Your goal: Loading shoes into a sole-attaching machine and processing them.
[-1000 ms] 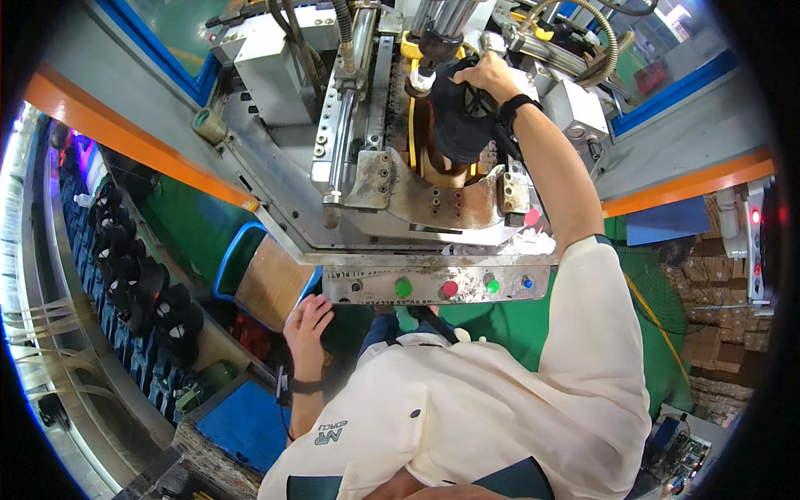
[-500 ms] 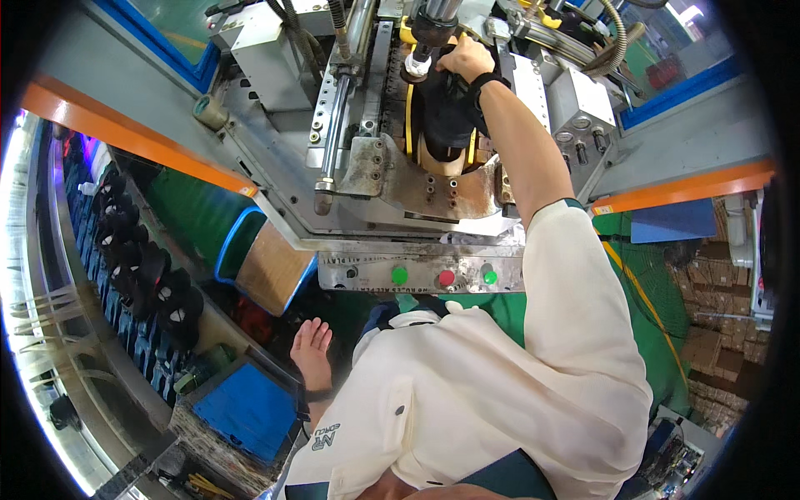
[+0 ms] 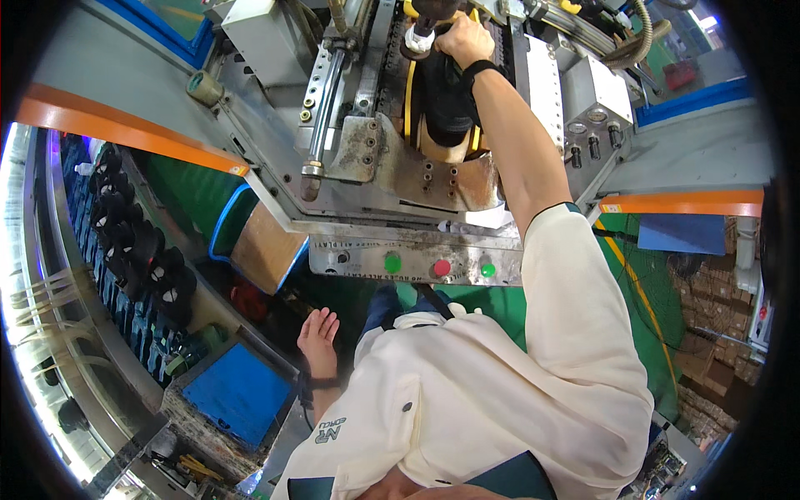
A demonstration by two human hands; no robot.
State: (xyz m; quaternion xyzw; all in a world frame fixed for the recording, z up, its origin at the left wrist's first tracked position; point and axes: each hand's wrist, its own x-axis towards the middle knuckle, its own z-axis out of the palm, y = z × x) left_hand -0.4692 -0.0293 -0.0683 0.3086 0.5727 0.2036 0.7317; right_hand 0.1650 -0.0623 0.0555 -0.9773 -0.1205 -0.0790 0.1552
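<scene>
A black shoe upper (image 3: 443, 104) lies in the lasting machine, its tan underside edge (image 3: 442, 152) toward me and yellow strips on both sides. My right hand (image 3: 465, 40) reaches over its far end with curled fingers, closed on the dark material there; the fingertips are partly hidden. Close to the left of that hand is a dark press rod with a white collar (image 3: 419, 39). My left hand (image 3: 318, 342) hangs low beside my body, fingers stretched out and holding nothing.
A control panel with green and red buttons (image 3: 442, 267) runs along the machine's front. To the left stand a wooden-seated stool (image 3: 265, 243), a blue-topped stand (image 3: 240, 393) and a conveyor with several black shoes (image 3: 137, 242). Stacked cartons (image 3: 708, 312) are at the right.
The view has shifted slightly. My right hand's fingers have curled in more at the far end of the shoe upper. My left hand stays low, fingers still out.
</scene>
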